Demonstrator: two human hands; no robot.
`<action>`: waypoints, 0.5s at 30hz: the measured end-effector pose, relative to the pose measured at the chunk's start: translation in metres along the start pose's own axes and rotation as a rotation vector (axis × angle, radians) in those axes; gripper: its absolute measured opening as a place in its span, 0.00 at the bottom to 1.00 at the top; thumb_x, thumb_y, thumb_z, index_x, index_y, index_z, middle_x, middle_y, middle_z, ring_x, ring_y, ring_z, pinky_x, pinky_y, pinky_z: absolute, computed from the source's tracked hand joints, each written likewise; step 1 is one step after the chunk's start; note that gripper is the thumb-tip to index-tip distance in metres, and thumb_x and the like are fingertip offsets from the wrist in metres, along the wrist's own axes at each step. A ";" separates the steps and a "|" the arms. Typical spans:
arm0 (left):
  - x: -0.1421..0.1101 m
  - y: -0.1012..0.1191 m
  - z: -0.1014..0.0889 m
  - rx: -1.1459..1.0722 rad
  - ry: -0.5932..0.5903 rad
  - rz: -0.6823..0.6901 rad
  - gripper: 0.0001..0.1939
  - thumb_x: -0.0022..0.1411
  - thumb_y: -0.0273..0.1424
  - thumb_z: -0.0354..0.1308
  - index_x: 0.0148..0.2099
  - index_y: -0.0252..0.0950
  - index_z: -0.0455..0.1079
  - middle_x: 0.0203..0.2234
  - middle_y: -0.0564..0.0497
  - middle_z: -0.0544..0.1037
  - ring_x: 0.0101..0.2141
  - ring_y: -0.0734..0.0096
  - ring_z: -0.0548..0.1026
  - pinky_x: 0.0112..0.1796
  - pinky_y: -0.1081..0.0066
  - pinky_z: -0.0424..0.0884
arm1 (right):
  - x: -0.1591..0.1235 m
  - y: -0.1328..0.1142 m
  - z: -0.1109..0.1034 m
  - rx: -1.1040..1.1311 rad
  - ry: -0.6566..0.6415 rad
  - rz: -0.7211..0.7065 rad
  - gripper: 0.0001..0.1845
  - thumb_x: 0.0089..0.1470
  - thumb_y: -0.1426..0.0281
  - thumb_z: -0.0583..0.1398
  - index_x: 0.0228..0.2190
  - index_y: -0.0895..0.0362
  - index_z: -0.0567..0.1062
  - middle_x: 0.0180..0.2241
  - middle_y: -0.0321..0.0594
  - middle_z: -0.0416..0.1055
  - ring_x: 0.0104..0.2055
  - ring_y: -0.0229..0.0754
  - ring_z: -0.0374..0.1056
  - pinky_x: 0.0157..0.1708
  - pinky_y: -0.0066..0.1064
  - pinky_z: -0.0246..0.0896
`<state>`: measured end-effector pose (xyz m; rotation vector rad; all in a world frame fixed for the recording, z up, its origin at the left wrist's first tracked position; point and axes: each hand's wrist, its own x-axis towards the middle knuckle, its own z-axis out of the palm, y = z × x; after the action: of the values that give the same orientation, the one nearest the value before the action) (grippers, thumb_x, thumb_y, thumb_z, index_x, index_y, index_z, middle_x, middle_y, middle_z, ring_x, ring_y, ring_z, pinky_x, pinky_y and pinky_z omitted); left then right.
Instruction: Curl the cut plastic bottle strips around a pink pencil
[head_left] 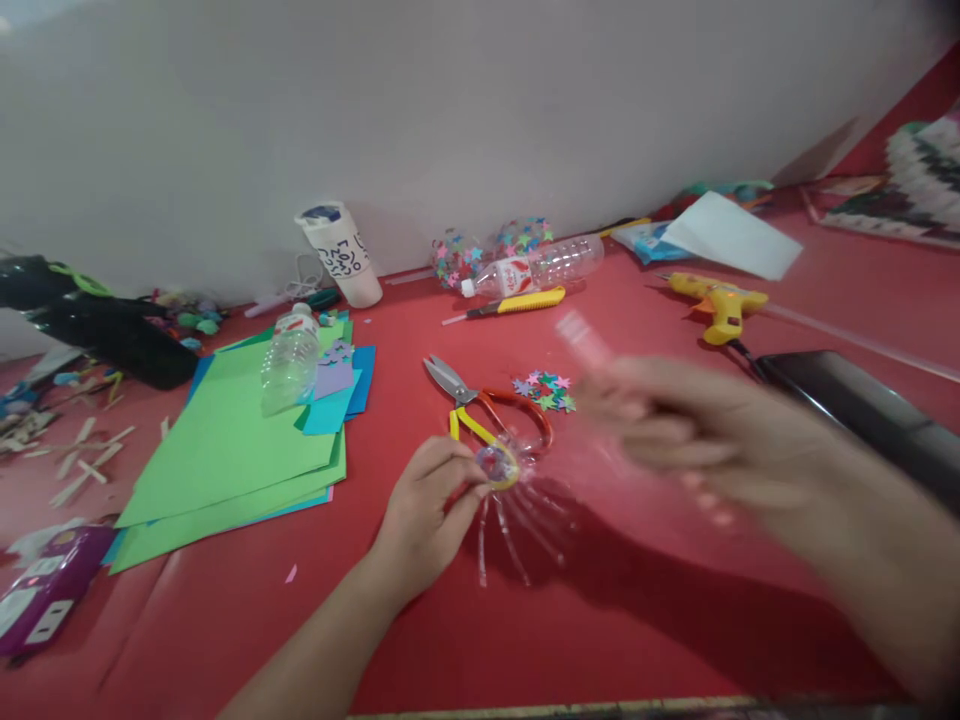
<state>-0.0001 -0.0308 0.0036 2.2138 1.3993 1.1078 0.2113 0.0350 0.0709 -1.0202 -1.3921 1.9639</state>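
Note:
My left hand (pixel 435 505) pinches a cut clear plastic bottle piece (pixel 495 464), whose thin strips fan out to the right and toward me. Partly under that piece lies a pair of scissors (pixel 480 400), with one red and one yellow handle and the blades pointing away to the left. My right hand (pixel 660 410) is raised over the table to the right, smeared by motion, its fingers closed. From its fingertips sticks out a pale translucent strip (pixel 583 338), too blurred to name more exactly. A little pile of star sequins (pixel 546 390) lies between the hands, beyond the bottle piece.
Green paper sheets (pixel 225 430) and a clear bottle (pixel 291 360) lie left. At the back are a white cup (pixel 346 260), another bottle (pixel 540 268) and a yellow cutter (pixel 525 301). A yellow glue gun (pixel 718 302) and black device (pixel 862 410) sit right; a purple case (pixel 52 585), front left.

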 end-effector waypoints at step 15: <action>0.004 -0.001 0.000 -0.090 0.108 -0.226 0.05 0.57 0.26 0.57 0.36 0.38 0.72 0.30 0.53 0.68 0.29 0.74 0.67 0.32 0.73 0.66 | 0.017 0.016 -0.002 -0.326 0.198 -0.237 0.09 0.48 0.62 0.62 0.27 0.56 0.72 0.20 0.29 0.59 0.17 0.28 0.46 0.16 0.26 0.39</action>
<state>0.0004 -0.0269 0.0051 1.9047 1.5661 1.1982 0.2037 0.0438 0.0507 -1.0992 -1.6678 1.4561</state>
